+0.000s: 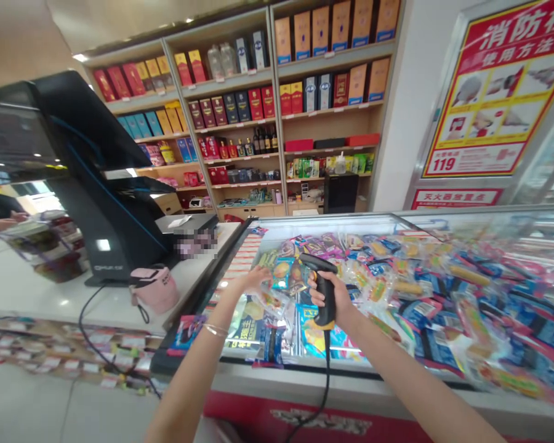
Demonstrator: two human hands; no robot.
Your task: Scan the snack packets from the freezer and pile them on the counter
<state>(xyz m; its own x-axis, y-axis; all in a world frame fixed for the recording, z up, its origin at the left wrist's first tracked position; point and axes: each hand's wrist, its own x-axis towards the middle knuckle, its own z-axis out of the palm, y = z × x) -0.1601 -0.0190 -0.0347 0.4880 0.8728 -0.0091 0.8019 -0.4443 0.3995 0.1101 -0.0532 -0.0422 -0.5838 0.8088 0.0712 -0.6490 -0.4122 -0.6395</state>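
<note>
My right hand (336, 299) is closed round the handle of a black and yellow barcode scanner (322, 284), whose head points left and whose cable hangs down in front of the freezer. My left hand (255, 280) pinches a blue and yellow snack packet (283, 274) and holds it just in front of the scanner's head. Both hands hover over the glass lid of a chest freezer (240, 247) full of wrapped ice creams. A thin bracelet sits on my left wrist.
A black checkout terminal (96, 184) stands on the white counter (18, 289) at left, with a pink cap (154, 289) beside it. Wooden shelves (277, 104) of boxed goods line the back wall. A red fire-hydrant poster (493, 92) hangs at right. Someone's hand (13, 217) shows at far left.
</note>
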